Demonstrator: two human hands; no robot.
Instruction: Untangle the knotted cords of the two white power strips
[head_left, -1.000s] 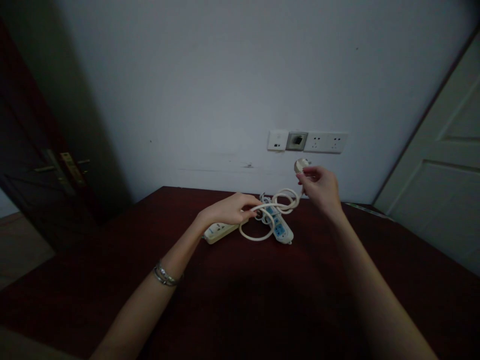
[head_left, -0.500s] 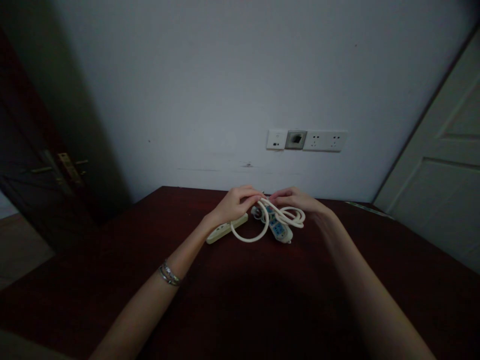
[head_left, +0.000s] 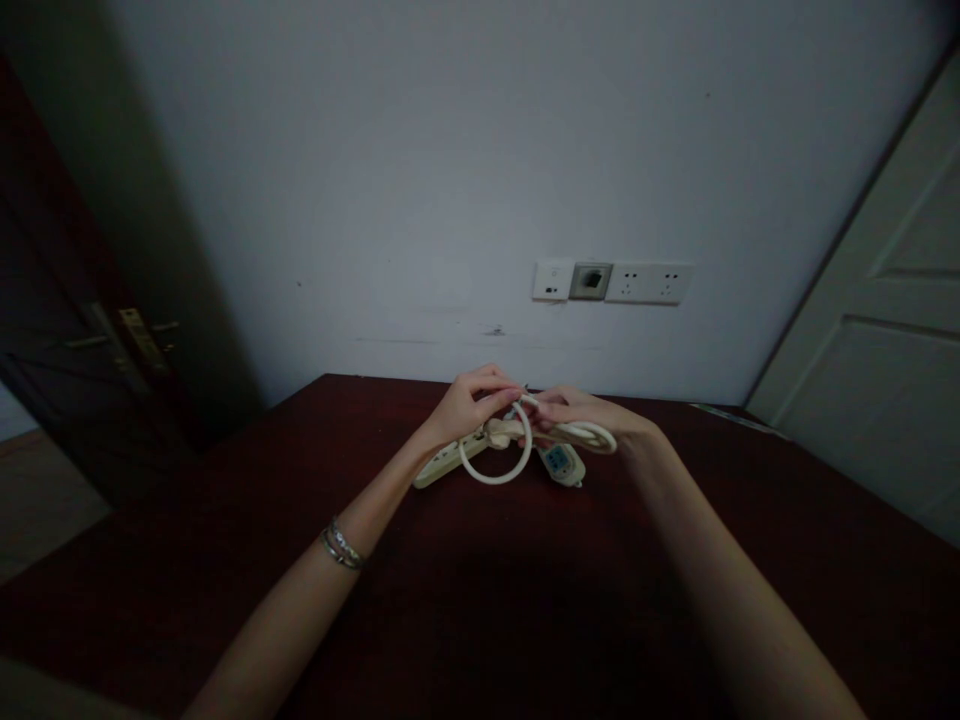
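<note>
Holding a cream cord (head_left: 491, 481), both hands meet just above the far part of the table. The cord is bent into loops. One round loop hangs down under the left hand (head_left: 466, 408) and nearly touches the table top. More loops lie flat under the right hand (head_left: 592, 415) and stick out past its side.

The left hand has its fingers pinched tight on the cord at the top of the round loop. The right hand is closed over the flat loops, with its fingers curled around them. The fingertips of the two hands are almost touching. It is too dark to see where the cord ends.

A long cream power strip (head_left: 442, 466) lies on the table just under the left hand. A second power strip with blue parts (head_left: 561, 463) lies just under the right hand, and only its near end shows.

Thin silver bracelets (head_left: 341, 546) sit on the left wrist.

The table (head_left: 525, 600) is dark red and bare near the person. Behind it is a pale wall (head_left: 420, 180) with a row of wall sockets (head_left: 612, 282). A dark door (head_left: 82, 330) with a brass latch stands on the left side. A white door (head_left: 892, 330) stands on the right side.
</note>
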